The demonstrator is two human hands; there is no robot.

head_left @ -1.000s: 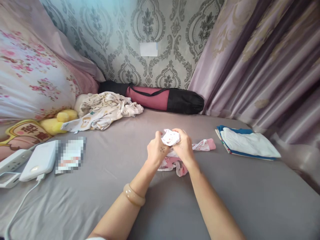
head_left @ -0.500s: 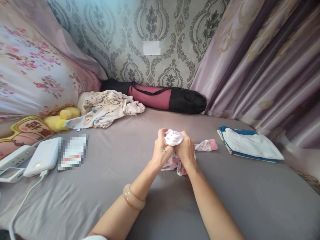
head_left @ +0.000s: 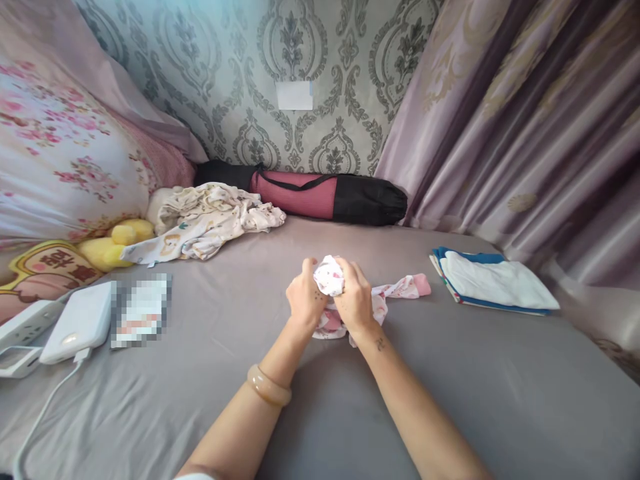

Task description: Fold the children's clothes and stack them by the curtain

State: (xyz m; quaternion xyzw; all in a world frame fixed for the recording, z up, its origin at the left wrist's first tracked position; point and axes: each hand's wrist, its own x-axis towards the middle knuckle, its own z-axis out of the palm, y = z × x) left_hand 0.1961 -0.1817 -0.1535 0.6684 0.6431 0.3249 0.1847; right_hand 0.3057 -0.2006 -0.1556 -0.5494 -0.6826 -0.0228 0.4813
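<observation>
A white garment with a pink print (head_left: 329, 276) is bunched up between my two hands, just above the bed. My left hand (head_left: 306, 297), below a wrist with a pale bangle (head_left: 269, 385), is closed on the left side of the bunch. Opposite it, my right hand (head_left: 357, 301) grips the right side, its fingers curled round the cloth. The rest of the garment hangs below and behind the hands. One narrow end with a pink cuff (head_left: 423, 285) stretches out to the right on the sheet. The fingertips are partly hidden by cloth.
Folded white and blue clothes (head_left: 500, 280) lie at right. Crumpled printed clothing (head_left: 210, 220) and a yellow plush toy (head_left: 117, 243) are at back left. A rolled mat bag (head_left: 370, 200) lies along the wall. A white power bank (head_left: 80, 323) with a cable sits at left, by a power strip (head_left: 35, 320).
Both hands have shifted slightly left with the bunched garment, and its held top has turned. The right hand's fingers show more now. The view has swung a little to the right.
</observation>
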